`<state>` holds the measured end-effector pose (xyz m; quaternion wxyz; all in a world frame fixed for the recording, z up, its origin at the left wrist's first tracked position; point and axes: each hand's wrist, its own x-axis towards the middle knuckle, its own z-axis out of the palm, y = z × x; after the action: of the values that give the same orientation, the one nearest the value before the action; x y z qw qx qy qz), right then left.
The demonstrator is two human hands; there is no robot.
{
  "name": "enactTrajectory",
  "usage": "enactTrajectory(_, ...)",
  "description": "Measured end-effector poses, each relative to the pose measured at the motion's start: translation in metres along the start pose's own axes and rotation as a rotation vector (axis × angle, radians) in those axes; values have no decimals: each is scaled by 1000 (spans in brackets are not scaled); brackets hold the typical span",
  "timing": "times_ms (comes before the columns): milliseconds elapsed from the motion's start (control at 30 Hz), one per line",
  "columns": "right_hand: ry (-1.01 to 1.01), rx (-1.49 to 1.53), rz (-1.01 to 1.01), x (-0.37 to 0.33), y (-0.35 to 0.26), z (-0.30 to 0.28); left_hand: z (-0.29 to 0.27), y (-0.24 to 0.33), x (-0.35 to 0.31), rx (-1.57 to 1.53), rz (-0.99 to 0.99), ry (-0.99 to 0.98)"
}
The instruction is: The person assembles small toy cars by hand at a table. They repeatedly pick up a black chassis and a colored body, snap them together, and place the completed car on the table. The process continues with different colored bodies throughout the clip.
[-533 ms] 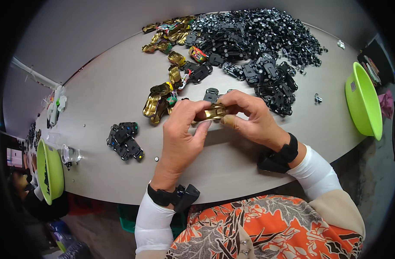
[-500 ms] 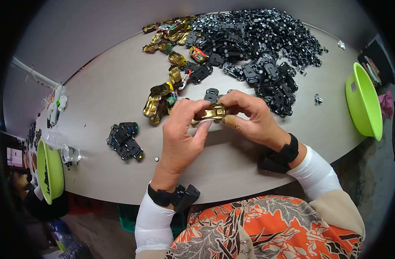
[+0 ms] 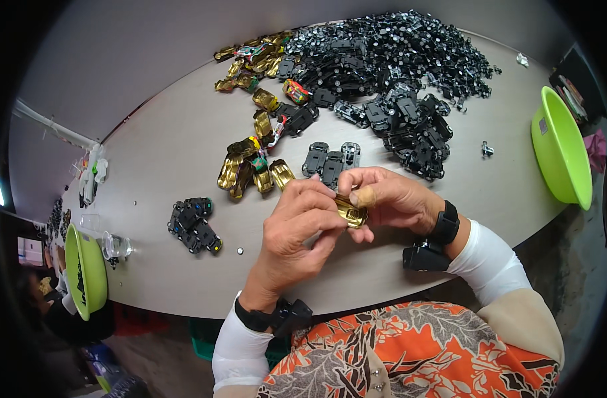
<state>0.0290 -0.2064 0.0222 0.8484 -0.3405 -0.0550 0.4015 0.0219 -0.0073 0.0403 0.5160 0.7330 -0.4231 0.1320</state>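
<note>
Between my two hands is a gold toy car body [image 3: 352,213], raised over the near part of the table. My left hand [image 3: 300,229] pinches its left end, and my right hand [image 3: 393,199] grips it from the right with the thumb on top. A bandage-like wrap covers my right thumb. Fingers hide much of the car. Just beyond my hands lie several black car bases [image 3: 332,166], undersides up. Gold car bodies [image 3: 233,172] are grouped to their left, one of them close to my left hand.
A large heap of black chassis and small wheel parts [image 3: 409,53] fills the far side. At left lie black toy cars [image 3: 194,224], a clear cup [image 3: 116,245] and a green basin [image 3: 86,272]. Another green basin [image 3: 561,146] stands at the right edge.
Both hands have come nearer to me with the gold car body, which is now tilted and turned. The black bases and a gold body behind them have come into sight.
</note>
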Motion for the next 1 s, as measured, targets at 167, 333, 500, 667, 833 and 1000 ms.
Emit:
enactTrajectory(167, 112, -396, -181, -5, -13, -7, -3, 2, 5, -202, -152, 234)
enactTrajectory(333, 418, -1709, -652, -12, -27, -4, -5, -34, 36, 607, -379, -67)
enactTrajectory(500, 365, -2124, -470, -11, -10, 6, 2, -49, 39, 742, -485, -231)
enactTrajectory(667, 391, -2127, -412, -14, -7, 3, 0, -50, 36, 451, -587, -6)
enactTrajectory(833, 488, -1641, -683, -16, -28, 7, -19, -33, 29, -640, -944, 46)
enactTrajectory(1000, 334, -1390, -730, -14, -22, 16, -7, -32, 23, -837, -1003, -34)
